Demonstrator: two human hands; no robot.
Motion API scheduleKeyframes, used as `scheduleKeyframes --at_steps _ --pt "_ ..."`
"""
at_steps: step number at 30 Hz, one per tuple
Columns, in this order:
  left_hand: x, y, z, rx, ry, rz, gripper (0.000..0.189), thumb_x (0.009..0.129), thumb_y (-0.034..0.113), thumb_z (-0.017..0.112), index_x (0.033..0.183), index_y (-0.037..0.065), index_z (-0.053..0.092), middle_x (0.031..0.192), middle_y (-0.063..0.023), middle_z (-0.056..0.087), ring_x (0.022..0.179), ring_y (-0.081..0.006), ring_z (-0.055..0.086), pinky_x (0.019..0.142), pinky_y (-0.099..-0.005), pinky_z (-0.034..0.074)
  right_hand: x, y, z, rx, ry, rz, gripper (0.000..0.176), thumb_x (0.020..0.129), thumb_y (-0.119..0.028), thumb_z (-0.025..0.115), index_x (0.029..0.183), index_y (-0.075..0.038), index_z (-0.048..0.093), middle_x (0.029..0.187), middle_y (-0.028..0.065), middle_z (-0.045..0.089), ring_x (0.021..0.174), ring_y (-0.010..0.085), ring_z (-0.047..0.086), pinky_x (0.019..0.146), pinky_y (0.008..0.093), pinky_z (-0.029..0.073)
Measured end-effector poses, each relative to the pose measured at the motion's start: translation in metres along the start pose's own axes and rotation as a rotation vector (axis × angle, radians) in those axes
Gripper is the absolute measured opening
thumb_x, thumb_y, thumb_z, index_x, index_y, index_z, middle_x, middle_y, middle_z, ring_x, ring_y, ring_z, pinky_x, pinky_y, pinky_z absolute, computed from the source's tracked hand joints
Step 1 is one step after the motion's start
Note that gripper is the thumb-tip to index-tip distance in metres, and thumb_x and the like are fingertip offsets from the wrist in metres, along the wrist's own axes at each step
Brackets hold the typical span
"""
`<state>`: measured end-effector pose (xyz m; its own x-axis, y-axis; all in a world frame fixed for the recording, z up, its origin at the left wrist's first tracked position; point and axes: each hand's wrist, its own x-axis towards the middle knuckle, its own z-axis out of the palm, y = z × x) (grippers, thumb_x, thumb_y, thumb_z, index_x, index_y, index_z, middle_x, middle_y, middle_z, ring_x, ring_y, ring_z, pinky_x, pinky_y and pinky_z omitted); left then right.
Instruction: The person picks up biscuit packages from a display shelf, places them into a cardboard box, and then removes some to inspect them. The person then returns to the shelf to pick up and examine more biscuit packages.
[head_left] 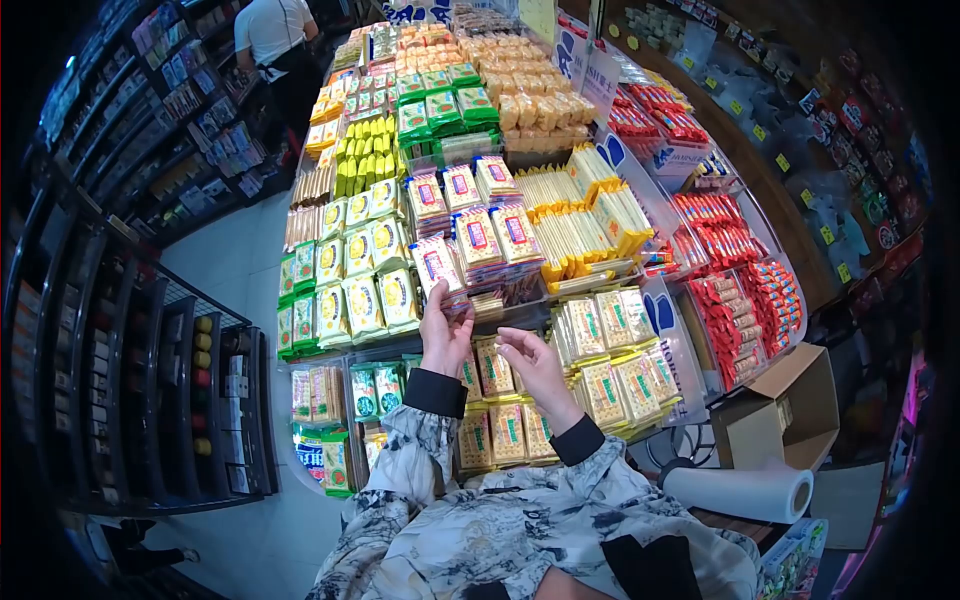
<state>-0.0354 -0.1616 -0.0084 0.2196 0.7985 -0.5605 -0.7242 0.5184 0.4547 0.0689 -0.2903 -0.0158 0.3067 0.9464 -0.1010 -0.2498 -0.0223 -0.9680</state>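
Note:
My left hand is at the near edge of a block of white, red and blue cracker packets. Its thumb lies on the front of the nearest cracker packet, with the other fingers curled at the lower edge. To the right, my right hand hovers over the front bin, fingers loosely bent and slightly apart, with nothing visible in them. Below it are beige biscuit packets with green labels. More cracker packets stand stacked just beyond my left hand.
Yellow-white packets fill the bins to the left; yellow-edged wafer packs and red packs are to the right. An open cardboard box and a white film roll are at lower right. Another person stands far left.

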Motion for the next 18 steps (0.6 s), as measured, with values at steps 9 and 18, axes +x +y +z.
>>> scheduleKeyframes --at_steps 9,18 --pt "0.008 0.000 0.008 0.102 0.059 -0.003 0.021 0.079 0.026 0.067 0.089 0.012 0.056 0.083 -0.0046 0.056 0.077 -0.0177 0.051 0.070 -0.0331 0.043 0.003 0.007 0.002 0.000 -0.015 -0.013 0.030 0.087 -0.003 0.056 0.116 0.002 0.053 0.108 0.0080 0.059 0.102 0.0135 0.056 0.090 0.0248 0.044" --pt "0.007 0.004 0.012 0.121 0.112 0.009 0.021 0.077 0.020 0.069 0.092 0.011 0.057 0.086 -0.0049 0.054 0.080 -0.0183 0.050 0.076 -0.0348 0.042 0.007 0.007 0.005 0.002 -0.033 0.001 0.028 0.088 -0.004 0.056 0.115 0.002 0.054 0.108 0.0075 0.059 0.101 0.0131 0.056 0.089 0.0248 0.045"
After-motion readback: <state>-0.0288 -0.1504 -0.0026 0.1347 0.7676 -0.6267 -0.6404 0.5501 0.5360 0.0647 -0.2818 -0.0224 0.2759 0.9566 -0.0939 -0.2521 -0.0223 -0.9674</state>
